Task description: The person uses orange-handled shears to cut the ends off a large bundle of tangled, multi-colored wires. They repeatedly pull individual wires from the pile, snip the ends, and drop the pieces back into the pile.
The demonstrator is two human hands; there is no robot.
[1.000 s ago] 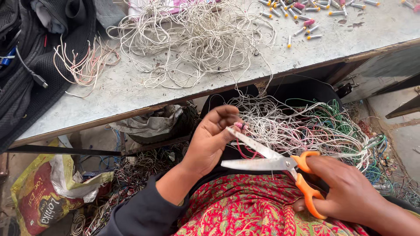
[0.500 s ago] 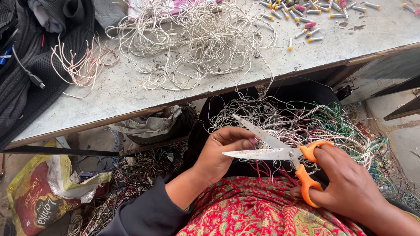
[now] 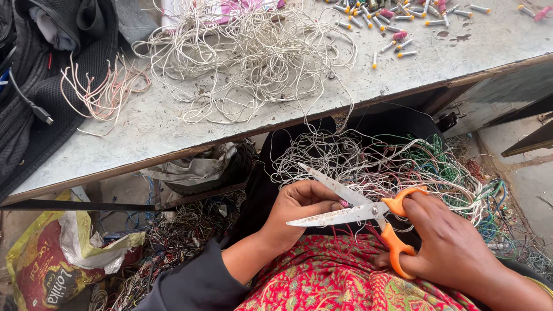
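My right hand (image 3: 455, 247) grips orange-handled scissors (image 3: 368, 213), whose blades are spread open and point left over my lap. My left hand (image 3: 296, 216) is closed on a small pink-tipped piece (image 3: 344, 204) with thin wires, held right between the blades near the pivot. Behind both hands a tangle of white, green and red wires (image 3: 397, 167) lies on a black bag on my lap. A red patterned cloth (image 3: 322, 276) covers my legs.
A grey table (image 3: 173, 138) ahead carries a big heap of white wire (image 3: 253, 52), a bunch of pinkish wire ends (image 3: 101, 92) and several small capped pieces (image 3: 397, 23). A black backpack (image 3: 40, 80) sits at its left. Below lie wire scraps and a printed sack (image 3: 52, 270).
My left hand moved down from the wire tangle toward my lap, bringing the pink-tipped piece between the blades. The scissors lowered slightly and stay open.
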